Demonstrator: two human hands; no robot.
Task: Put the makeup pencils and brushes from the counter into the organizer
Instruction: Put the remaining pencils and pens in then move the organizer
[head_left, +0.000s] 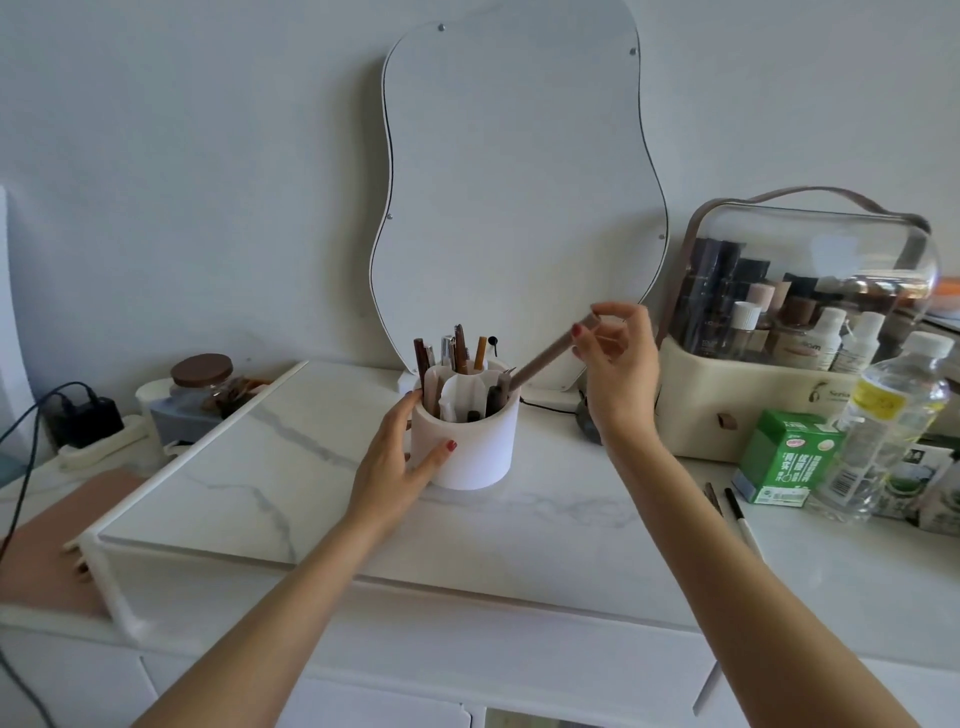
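At the centre of the marble-patterned counter (519, 525) stands the organizer (470, 441), a squat white matte cylinder split by curved inner walls into compartments. Pencils (457, 351) and brushes already stand upright in it, mostly in the far and left compartments: brown, black and silver shafts, one with an amber barrel.

The right hand (615, 364), at 2 o'clock from the organizer, pinches the top end of a long taupe pencil (548, 361) between thumb and fingertips. Its long axis runs diagonally, upper end toward 2 o'clock, lower end dipping at the rim on the organizer's right side; whether the tip touches inside I cannot tell. The barrel looks smooth and round.

The left hand (397, 465) cups the organizer's left wall at 8 o'clock, thumb across the front, fingers curled round the back, gripping it.

Two more pencils (727, 506) lie flat on the counter at 4 o'clock, beside the right forearm, pointing roughly toward 11 o'clock; one has a black end and white shaft.

Behind at 12 o'clock leans a wavy-edged mirror (514, 197).
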